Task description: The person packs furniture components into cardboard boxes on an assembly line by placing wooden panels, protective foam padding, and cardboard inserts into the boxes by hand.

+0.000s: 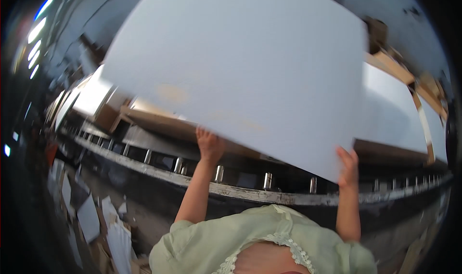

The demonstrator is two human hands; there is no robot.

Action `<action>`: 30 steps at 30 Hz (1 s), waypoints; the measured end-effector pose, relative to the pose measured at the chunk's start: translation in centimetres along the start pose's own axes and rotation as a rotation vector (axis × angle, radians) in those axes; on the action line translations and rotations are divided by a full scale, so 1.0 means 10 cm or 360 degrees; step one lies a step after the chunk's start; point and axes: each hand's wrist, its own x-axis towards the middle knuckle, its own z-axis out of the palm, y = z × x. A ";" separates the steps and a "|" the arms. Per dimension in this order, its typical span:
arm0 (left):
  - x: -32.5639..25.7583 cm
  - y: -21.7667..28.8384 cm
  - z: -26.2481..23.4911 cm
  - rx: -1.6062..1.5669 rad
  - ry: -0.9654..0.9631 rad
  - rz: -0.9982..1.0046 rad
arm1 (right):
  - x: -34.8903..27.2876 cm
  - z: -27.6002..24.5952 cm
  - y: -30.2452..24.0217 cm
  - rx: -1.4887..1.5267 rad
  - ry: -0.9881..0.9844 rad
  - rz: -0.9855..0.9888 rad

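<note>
A large white flat board [240, 62] with a few pale tan stains near its near edge is held up in front of me, tilted. My left hand [210, 145] grips its near edge, with the fingers partly hidden by the board. At the near right corner my right hand [347, 166] is closed on the side edge. Under and beyond the board lies a long roller conveyor with a worn, light-coloured front rail [231, 189] and metal rollers [268, 180]. The board hides much of what is behind it.
On the conveyor to the right sits a white-topped piece with brown sides [392, 112]. More white and brown pieces [94, 98] line up along the left. Broken white scraps [89, 218] lie on the floor at lower left. Bright lamps [37, 31] show at upper left.
</note>
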 end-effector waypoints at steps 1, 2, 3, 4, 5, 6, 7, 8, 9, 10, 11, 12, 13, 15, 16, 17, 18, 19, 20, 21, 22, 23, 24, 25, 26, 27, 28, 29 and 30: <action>-0.08 -0.07 0.07 -0.0129 -0.0412 -0.0213 | 0.02 0.23 0.04 -0.0022 -0.0196 0.0003; -0.17 -0.11 0.08 -0.0156 -0.0745 -0.0308 | 0.07 0.42 0.11 -0.0044 -0.0375 0.0008; -0.26 -0.19 0.11 -0.0261 -0.0840 -0.0327 | 0.16 0.57 0.27 -0.0125 -0.0188 0.0257; -0.39 -0.31 0.06 -0.0388 -0.0805 -0.0350 | 0.16 0.84 0.26 -0.0008 -0.0438 0.0285; -0.48 -0.37 0.07 -0.0538 -0.0784 -0.0356 | 0.24 0.95 0.40 0.0136 -0.0502 0.0385; -0.55 -0.46 0.04 -0.0641 -0.0776 -0.0370 | 0.21 1.14 0.34 0.0033 -0.0535 0.0463; -0.58 -0.49 0.05 -0.0733 -0.0782 -0.0375 | 0.28 1.20 0.46 0.0061 -0.0569 0.0523; -0.61 -0.54 0.05 -0.0789 -0.0783 -0.0388 | 0.24 1.33 0.42 0.0090 -0.0558 0.0543; -0.62 -0.55 0.07 -0.0843 -0.0786 -0.0392 | 0.24 1.38 0.41 0.0021 -0.0601 0.0565; -0.62 -0.56 0.10 -0.0882 -0.0790 -0.0389 | 0.26 1.42 0.41 0.0038 -0.0556 0.0553; -0.63 -0.56 0.11 -0.0903 -0.0781 -0.0395 | 0.29 1.47 0.42 -0.0026 -0.0586 0.0599; -0.66 -0.55 0.11 -0.0912 -0.0767 -0.0401 | 0.31 1.50 0.45 -0.0095 -0.0623 0.0650; -0.70 -0.52 0.10 -0.0923 -0.0748 -0.0411 | 0.32 1.52 0.50 -0.0089 -0.0610 0.0657; -0.80 -0.41 0.08 -0.0946 -0.0680 -0.0426 | 0.38 1.48 0.68 -0.0364 -0.0473 0.0598; -0.83 -0.32 0.08 -0.0952 -0.0607 -0.0438 | 0.53 1.39 0.92 -0.0585 -0.0545 0.0519; -0.92 -0.26 0.01 -0.0892 -0.0473 -0.0456 | 0.45 1.35 0.67 -0.0514 -0.0813 0.0657; -0.97 -0.12 -0.05 -0.0783 -0.0321 -0.0449 | 0.33 1.23 0.30 -0.0443 -0.1079 0.0789; -0.89 0.24 -0.18 -0.0472 -0.0165 -0.0398 | 0.31 0.99 0.15 -0.0524 -0.0936 0.0661; -0.97 0.45 -0.22 -0.0449 -0.0151 -0.0407 | 0.39 0.66 0.13 -0.0575 -0.0874 0.0303; -1.12 0.63 -0.27 -0.0330 -0.0331 -0.0414 | 0.44 0.33 -0.08 -0.0719 -0.0789 -0.0021; -1.26 0.86 -0.33 -0.0207 -0.0509 -0.0423 | 0.62 -0.08 -0.12 -0.0813 -0.0638 -0.0511; -1.37 1.18 -0.44 -0.0497 -0.0636 -0.0589 | 0.77 -0.50 -0.27 -0.1124 -0.0364 -0.0973; -1.41 1.58 -0.53 -0.0784 -0.0730 -0.0765 | 0.96 -0.95 -0.43 -0.1308 -0.0185 -0.1113; -1.32 2.03 -0.53 -0.0758 -0.0676 -0.0808 | 1.17 -1.48 -0.59 -0.1776 0.0005 -0.1274; -1.15 2.45 -0.54 -0.1016 -0.0755 -0.0756 | 1.37 -2.05 -0.69 -0.1969 0.0049 -0.1296; -0.95 2.83 -0.51 -0.1276 -0.0828 -0.0693 | 1.55 -2.63 -0.84 -0.2221 0.0053 -0.1272; -0.68 3.11 -0.38 -0.1275 -0.0781 -0.0403 | 1.69 -3.09 -0.98 -0.2466 0.0023 -0.1058; -0.48 3.33 -0.22 -0.1363 -0.0751 -0.0482 | 1.77 -3.34 -1.10 -0.2569 -0.0034 -0.0818; -0.23 3.49 0.04 -0.1339 -0.0592 -0.0343 | 1.87 -3.57 -1.19 -0.2625 -0.0087 -0.0537</action>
